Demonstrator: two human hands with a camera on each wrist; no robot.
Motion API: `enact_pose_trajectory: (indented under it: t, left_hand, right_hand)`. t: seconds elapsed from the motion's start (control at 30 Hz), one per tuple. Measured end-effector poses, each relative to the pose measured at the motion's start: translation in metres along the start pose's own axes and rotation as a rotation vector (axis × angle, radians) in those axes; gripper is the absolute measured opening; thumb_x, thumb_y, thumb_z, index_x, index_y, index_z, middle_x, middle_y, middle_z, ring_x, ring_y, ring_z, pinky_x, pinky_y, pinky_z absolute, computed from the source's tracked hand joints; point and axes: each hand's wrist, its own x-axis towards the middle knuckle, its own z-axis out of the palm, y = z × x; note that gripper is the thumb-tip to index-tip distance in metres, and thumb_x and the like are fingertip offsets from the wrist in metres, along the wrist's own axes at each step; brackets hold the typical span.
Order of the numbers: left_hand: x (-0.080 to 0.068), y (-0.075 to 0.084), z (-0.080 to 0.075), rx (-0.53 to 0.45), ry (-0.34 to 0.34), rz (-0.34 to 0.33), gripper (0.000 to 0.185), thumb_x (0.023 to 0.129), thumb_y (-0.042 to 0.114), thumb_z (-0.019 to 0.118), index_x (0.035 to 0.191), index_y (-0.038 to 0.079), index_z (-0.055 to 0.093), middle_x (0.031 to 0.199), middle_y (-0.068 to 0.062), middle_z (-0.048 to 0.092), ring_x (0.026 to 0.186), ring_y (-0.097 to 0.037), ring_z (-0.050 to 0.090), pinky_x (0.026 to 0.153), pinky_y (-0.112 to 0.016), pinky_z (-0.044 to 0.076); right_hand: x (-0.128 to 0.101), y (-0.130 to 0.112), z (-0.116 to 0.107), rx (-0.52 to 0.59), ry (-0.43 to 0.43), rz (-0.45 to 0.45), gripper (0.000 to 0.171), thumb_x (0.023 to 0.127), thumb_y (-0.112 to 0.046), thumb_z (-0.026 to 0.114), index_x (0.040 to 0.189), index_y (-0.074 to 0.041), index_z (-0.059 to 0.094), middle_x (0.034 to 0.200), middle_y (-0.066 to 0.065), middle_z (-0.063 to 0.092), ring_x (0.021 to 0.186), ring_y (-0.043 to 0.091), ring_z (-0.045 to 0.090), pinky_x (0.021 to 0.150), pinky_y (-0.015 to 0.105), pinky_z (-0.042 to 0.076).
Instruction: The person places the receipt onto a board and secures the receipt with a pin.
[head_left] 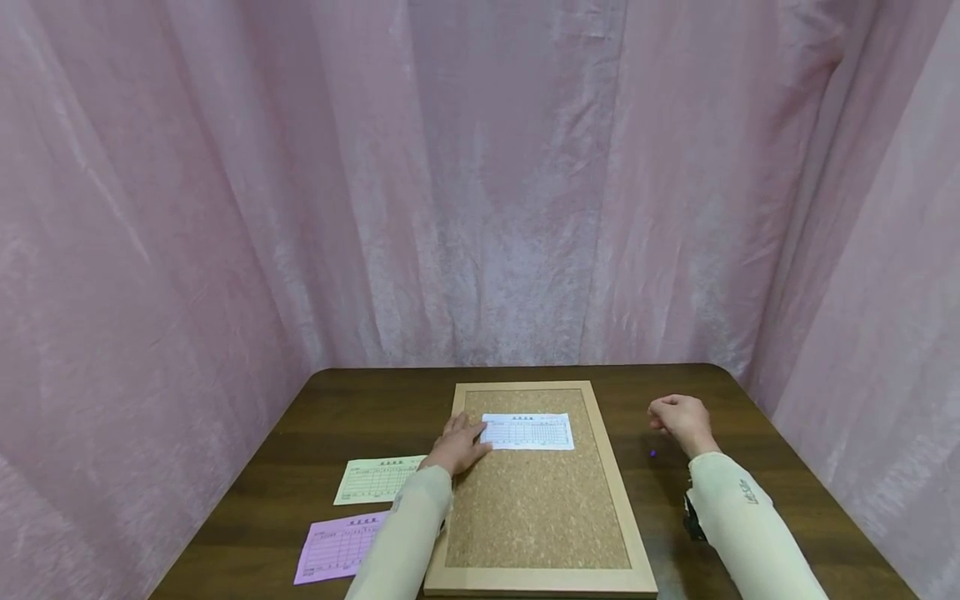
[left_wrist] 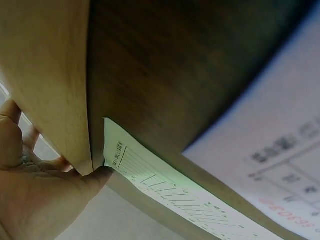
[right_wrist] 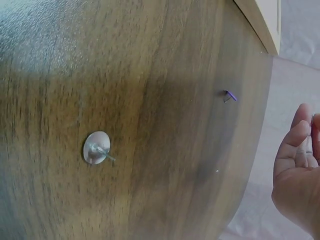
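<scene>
A framed corkboard (head_left: 540, 508) lies on the table, with a white printed slip (head_left: 527, 432) flat on its upper part. My left hand (head_left: 455, 446) rests on the board's left side, fingers spread and fingertips at the slip's left edge. In the left wrist view its thumb (left_wrist: 97, 177) reaches down by the wooden frame (left_wrist: 75, 125). To the board's right, my right hand (head_left: 681, 421) is raised over the table with thumb and forefinger pinched together. A tiny glint between those fingertips looks like a thumbtack, mostly hidden. A purple thumbtack (right_wrist: 230, 95) lies below that hand.
A silver thumbtack (right_wrist: 96, 147) lies point up on the table in the right wrist view. Left of the board are a green slip (head_left: 375, 482) and a purple slip (head_left: 341, 546), partly behind my left sleeve. Pink curtains (head_left: 510, 183) hang around the brown table (head_left: 360, 408).
</scene>
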Motion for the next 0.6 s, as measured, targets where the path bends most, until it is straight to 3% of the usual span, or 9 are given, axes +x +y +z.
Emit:
enact_pose_trajectory:
  t: [0.4, 0.6]
  left_hand:
    - [0.0022, -0.0032, 0.0025, -0.005, -0.015, 0.0, 0.055, 0.101, 0.038, 0.057, 0.149, 0.015, 0.047, 0.161, -0.023, 0.019, 0.149, -0.041, 0.011, 0.112, -0.062, 0.024]
    - [0.0028, -0.003, 0.0017, -0.005, -0.009, -0.007, 0.055, 0.1, 0.039, 0.057, 0.149, 0.015, 0.048, 0.161, -0.022, 0.018, 0.148, -0.042, 0.011, 0.112, -0.063, 0.024]
  right_hand:
    - [0.0002, 0.0035, -0.003, 0.125, 0.012, 0.007, 0.032, 0.095, -0.012, 0.064, 0.118, 0.011, 0.064, 0.095, 0.014, 0.072, 0.065, 0.008, 0.067, 0.065, 0.031, 0.058]
    - [-0.0011, 0.0035, -0.0026, 0.176, 0.006, -0.005, 0.035, 0.096, -0.009, 0.063, 0.121, 0.016, 0.06, 0.084, 0.003, 0.07, 0.064, 0.007, 0.066, 0.065, 0.031, 0.058]
